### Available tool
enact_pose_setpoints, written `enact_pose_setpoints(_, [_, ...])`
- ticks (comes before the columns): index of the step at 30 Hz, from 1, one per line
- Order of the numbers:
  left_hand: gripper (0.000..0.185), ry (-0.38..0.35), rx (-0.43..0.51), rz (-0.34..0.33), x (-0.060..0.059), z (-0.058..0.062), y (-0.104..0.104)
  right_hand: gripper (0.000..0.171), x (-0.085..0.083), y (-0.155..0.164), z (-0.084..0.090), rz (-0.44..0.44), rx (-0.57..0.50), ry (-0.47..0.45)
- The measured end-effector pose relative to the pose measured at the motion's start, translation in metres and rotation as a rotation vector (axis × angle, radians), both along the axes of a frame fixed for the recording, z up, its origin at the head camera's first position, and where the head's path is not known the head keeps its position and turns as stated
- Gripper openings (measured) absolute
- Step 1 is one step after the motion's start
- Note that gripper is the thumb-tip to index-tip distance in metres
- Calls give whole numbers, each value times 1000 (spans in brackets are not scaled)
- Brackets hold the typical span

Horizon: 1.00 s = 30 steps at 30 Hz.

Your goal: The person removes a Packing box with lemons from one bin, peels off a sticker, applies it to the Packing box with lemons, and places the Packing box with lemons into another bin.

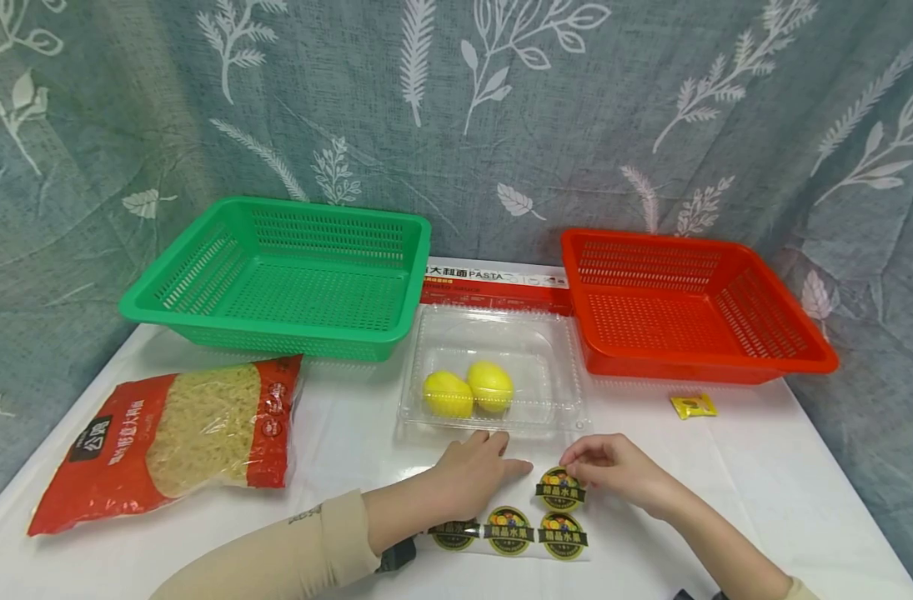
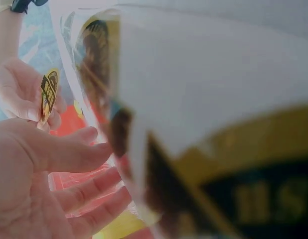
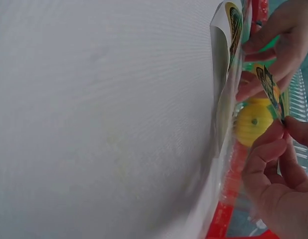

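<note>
A round black, gold and green label sticker (image 1: 560, 490) is pinched by its edge between the thumb and fingertips of my right hand (image 1: 621, 471). In the right wrist view the sticker (image 3: 271, 92) stands up from the fingertips. My left hand (image 1: 471, 475) lies over the upper left of a sticker sheet (image 1: 536, 517), its fingers spread and holding nothing. Several matching stickers show in the sheet's front row, the leftmost partly covered by the left forearm. Just beyond the hands is a clear plastic clamshell box (image 1: 534, 362) with two yellow lemons (image 1: 448, 394) in it.
A green basket (image 1: 313, 337) stands at the back left, a red basket (image 1: 696, 367) at the back right. Between them lies a pasta box (image 1: 501, 292). A red pasta bag (image 1: 144, 492) lies at the left, and a small yellow packet (image 1: 694, 406) near the red basket.
</note>
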State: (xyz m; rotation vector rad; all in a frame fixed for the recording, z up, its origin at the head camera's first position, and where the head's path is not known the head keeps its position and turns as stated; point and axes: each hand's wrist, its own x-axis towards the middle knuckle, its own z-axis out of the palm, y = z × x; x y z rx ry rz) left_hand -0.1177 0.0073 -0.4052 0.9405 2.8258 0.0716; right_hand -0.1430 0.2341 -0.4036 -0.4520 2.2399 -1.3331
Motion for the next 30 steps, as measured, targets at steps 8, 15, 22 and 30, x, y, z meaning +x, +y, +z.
enact_pose_setpoints(8, [49, -10, 71, -11, 3, 2, -6, 21, 1, 0, 3, 5, -30, -15])
enact_pose_setpoints(15, [33, 30, 199, -42, 7, 2, -16, 21, 3, -2, 7, 6, -50, -19])
enact_pose_setpoints(22, [30, 44, 280, -41, 9, 7, -22, 24, 5, -6, 12, -5, -56, -1])
enact_pose_setpoints(30, [17, -54, 551, 12, 12, 12, -24, 24, 5, -15, 17, -18, -79, 8])
